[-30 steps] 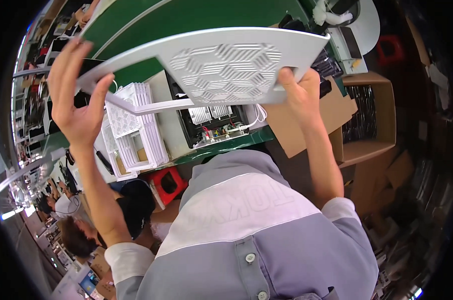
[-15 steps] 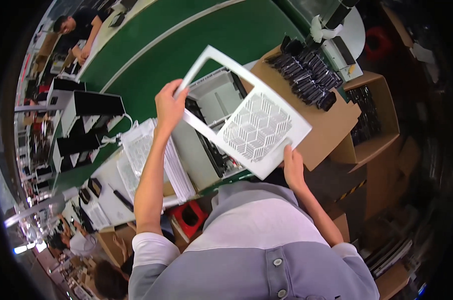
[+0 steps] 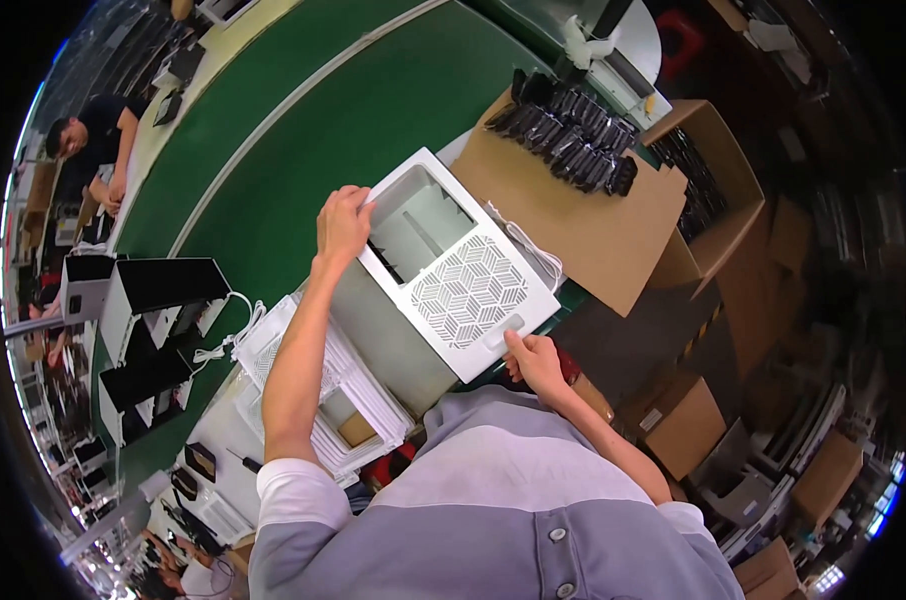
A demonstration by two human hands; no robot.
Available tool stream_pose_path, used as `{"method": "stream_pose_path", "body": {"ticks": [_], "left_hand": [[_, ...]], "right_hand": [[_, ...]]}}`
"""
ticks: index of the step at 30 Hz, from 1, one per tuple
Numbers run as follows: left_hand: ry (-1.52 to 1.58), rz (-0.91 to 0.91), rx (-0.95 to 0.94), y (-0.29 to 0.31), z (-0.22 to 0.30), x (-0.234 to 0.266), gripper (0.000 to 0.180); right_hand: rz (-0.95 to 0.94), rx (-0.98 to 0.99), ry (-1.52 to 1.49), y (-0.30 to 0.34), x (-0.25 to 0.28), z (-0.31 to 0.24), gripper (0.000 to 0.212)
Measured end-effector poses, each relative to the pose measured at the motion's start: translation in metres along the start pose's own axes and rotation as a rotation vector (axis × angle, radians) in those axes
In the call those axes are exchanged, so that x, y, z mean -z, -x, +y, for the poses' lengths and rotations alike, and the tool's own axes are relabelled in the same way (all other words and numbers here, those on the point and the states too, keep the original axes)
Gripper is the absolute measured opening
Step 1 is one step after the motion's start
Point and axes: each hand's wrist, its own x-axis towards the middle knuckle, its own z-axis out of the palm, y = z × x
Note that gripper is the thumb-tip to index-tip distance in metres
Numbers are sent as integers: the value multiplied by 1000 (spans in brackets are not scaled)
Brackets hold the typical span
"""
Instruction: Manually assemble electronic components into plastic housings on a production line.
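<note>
A white panel [image 3: 452,345] with a cube-pattern grille and a rectangular opening lies over a white housing [image 3: 425,218], whose grey interior and dark inner edges show through the opening. My left hand [image 3: 343,225] grips the panel at its far left corner, fingers closed over the rim. At the near right corner, my right hand [image 3: 539,366] has its thumb on the panel's edge beside a small oval mark, with the other fingers curled below. The panel hides most of the housing. Whether the two fit tightly together, I cannot tell.
Beside my left forearm is a stack of white frames [image 3: 368,428]. Several black wrapped parts [image 3: 573,140] lie on a cardboard sheet [image 3: 543,225], with an open box [image 3: 738,190] beyond. A white cable [image 3: 535,252] runs beside the housing. Black-topped units [image 3: 168,280] stand left; a person [image 3: 103,150] sits across the green bench.
The panel has come down from mid-air onto the housing, with both hands lowering along with it. My view has shifted, and more of the frame stack shows.
</note>
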Motion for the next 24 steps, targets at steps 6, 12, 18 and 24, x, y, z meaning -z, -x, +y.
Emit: {"method": "stream_pose_path", "body": {"ticks": [6,12,18,24], "left_hand": [[-38,-125,142,-4,18,7,27],[-290,-367,151,-34,30,1,36],[-256,-358,217,-42,36,-16,38],[-259,-365,205,-46,38,-14,41]], "right_hand": [[27,-8,66,3,6,-3,58],[149,283,373,19,3,-11,38],[320,1102,767,16,-28,-63,50],[236,1309,1082,-6,-58,-58,80]]}}
